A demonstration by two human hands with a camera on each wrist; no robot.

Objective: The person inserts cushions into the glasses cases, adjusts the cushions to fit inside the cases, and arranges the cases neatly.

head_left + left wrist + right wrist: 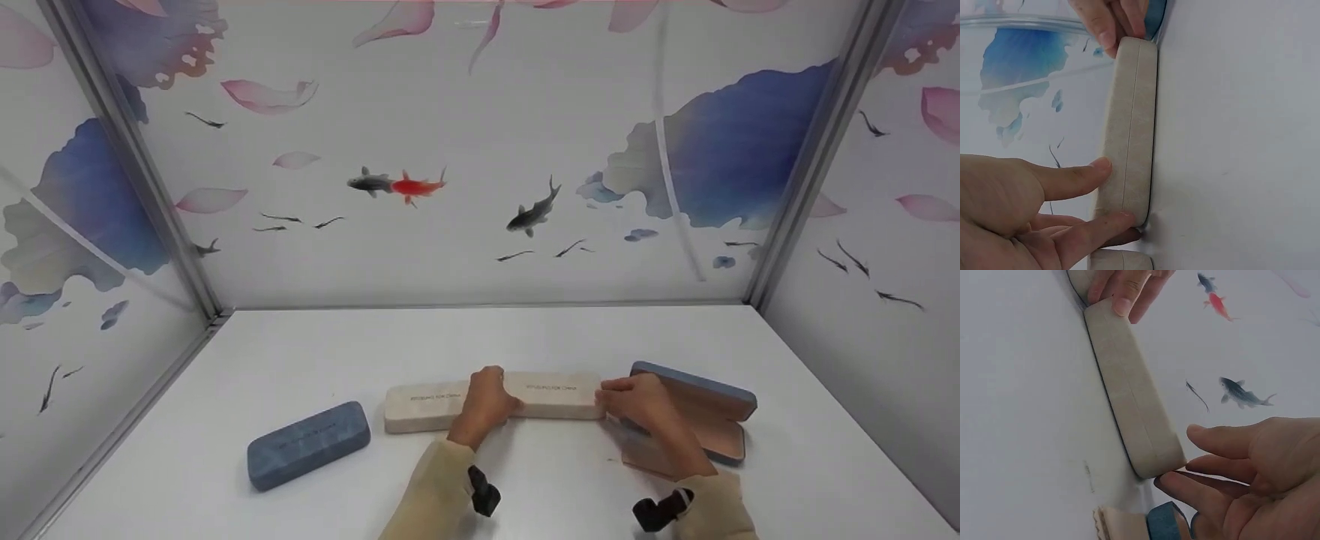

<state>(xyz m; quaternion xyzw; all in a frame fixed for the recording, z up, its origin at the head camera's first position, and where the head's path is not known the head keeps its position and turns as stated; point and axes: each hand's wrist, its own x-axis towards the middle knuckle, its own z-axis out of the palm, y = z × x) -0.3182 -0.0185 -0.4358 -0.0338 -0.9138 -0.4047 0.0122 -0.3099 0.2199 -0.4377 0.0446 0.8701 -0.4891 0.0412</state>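
Two beige glasses cases lie closed, end to end, on the white table: a left beige case (pixel 424 409) and a right beige case (pixel 561 396). My left hand (pixel 487 405) pinches the near end of the right case, thumb (pixel 1100 166) over its upper edge and a finger (pixel 1120 220) at its end face. At the opposite end, the fingertips of my right hand (pixel 645 401) touch the case, its thumb (pixel 1202 433) held away. Beside the right hand stands an open blue glasses case (pixel 720 394) with a brown lining, partly hidden by the forearm.
A closed blue glasses case (pixel 309 444) lies at an angle on the left of the table (pixel 495 337). A light brown cloth (pixel 1120 523) with a zigzag edge lies by the open case. Printed panels (pixel 480 135) enclose the back and sides.
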